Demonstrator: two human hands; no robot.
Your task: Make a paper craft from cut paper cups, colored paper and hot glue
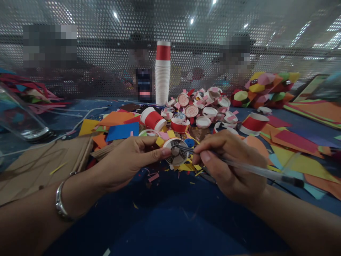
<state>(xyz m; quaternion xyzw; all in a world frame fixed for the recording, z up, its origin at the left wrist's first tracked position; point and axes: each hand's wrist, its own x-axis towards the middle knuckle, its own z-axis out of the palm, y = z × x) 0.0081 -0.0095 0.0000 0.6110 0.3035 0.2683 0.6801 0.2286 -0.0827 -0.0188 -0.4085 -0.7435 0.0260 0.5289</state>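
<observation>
Closest in, dark blue tabletop [160, 227], with a silver bracelet [60, 202] at near left. Beyond, left hand [119, 160] pinched on the left rim of a small white disc [179, 159], with thumb toward the camera. At right, right hand [231, 163] closed around a clear pen [253, 171], low on the barrel. Best to brace the rim firmly, park the thumb clear of the black linework, steer lightly from the fingers and turn the disc for curved strokes. Cannot tell whether tip and face touch. Disc just right of the left fingertips, face toward the camera, between both hands; beside yellow scraps [187, 167], on the near side of a heap of small cup bases [191, 111].
</observation>
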